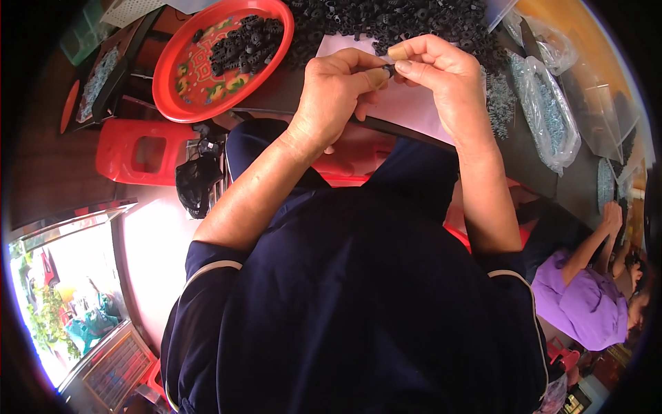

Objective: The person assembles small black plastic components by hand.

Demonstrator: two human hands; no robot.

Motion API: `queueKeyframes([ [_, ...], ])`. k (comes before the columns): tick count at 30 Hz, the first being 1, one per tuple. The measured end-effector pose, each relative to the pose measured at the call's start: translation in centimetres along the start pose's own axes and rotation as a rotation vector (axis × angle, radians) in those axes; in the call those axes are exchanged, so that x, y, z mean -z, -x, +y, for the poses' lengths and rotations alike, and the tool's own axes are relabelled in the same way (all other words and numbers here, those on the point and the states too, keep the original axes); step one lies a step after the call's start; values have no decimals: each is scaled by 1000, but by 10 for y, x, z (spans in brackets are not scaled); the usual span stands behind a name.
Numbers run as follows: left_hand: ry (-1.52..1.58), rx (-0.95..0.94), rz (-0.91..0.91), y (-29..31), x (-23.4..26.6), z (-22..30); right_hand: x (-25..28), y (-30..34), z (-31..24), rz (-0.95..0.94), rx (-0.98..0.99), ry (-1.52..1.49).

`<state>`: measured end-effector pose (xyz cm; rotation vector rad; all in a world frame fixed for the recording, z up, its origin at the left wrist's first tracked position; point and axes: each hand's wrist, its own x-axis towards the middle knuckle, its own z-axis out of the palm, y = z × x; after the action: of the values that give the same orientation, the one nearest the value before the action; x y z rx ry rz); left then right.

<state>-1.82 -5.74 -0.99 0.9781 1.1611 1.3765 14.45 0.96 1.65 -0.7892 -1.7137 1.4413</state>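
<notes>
Both hands meet over a white sheet (414, 114) at the table's near edge, pinching one small dark part (390, 70) between their fingertips. My left hand (339, 86) has its thumb and forefinger closed on it, a tan wrap round the thumb. From the other side my right hand (441, 72) grips the same piece, with a similar wrap on a fingertip. Fingers cover most of the part, so its exact kind cannot be made out. Just beyond the hands spreads a heap of small black plastic parts (407, 17).
At the left a red tray (165, 90) with a flower pattern carries more black parts. Small blue-grey pieces (500, 103) lie right of the sheet, near a clear plastic bag (548, 117) of similar pieces. A red stool (114, 152) stands at left. A person in purple (583, 297) sits at far right.
</notes>
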Motion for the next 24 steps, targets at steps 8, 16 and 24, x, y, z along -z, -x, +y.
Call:
queueKeyframes([
  [8, 2, -35, 36, 1, -3, -4, -4, -1, 11, 64, 238, 314],
  [16, -60, -67, 71, 3, -7, -4, -10, 1, 8, 116, 432, 490],
  [24, -79, -56, 70, 3, -8, -6, -9, -2, 9, 132, 493, 616],
])
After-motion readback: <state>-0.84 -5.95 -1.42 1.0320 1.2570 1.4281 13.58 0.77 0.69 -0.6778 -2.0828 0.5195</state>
